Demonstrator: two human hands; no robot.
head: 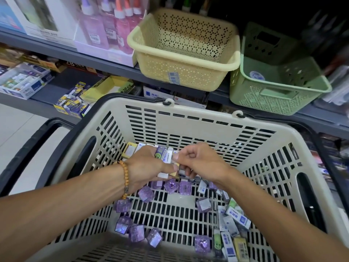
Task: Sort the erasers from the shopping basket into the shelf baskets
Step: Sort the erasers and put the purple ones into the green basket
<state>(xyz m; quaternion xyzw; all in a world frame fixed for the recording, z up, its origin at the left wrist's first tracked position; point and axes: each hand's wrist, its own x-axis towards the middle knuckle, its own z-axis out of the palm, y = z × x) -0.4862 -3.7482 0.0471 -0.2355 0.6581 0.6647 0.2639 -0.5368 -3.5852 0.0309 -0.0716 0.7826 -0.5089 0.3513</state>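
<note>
Reaching into the shopping basket point(188, 118), both hands meet over its middle. The left hand point(149, 165) grips a bunch of small wrapped erasers point(166, 157), its fingers curled round them. The right hand point(196, 161) pinches at the same bunch, fingers bent and touching the packs. A bracelet of round wooden beads point(125, 178) sits on the left wrist.

The shopping basket is hard cream plastic with long slots in its walls and floor. It has black handles point(30, 148) folded down at its sides. More erasers lie loose on its floor. Shiny purple cube erasers point(132, 227) are spread near the middle and the near left. Flat white and blue erasers point(234, 224) are piled at the near right corner. A few more packs point(132, 149) lean against the far wall.

Past the far rim stands a grey shelf point(105, 62). A yellow shelf basket point(185, 48) with little round holes sits on it. Just beside that, to the right, sits a green shelf basket point(279, 86) with a lacy pattern. Nothing shows inside either one. Pink and purple bottles point(111, 23) stand at the shelf's left end. Boxes of small goods point(24, 82) fill the lower shelf.
</note>
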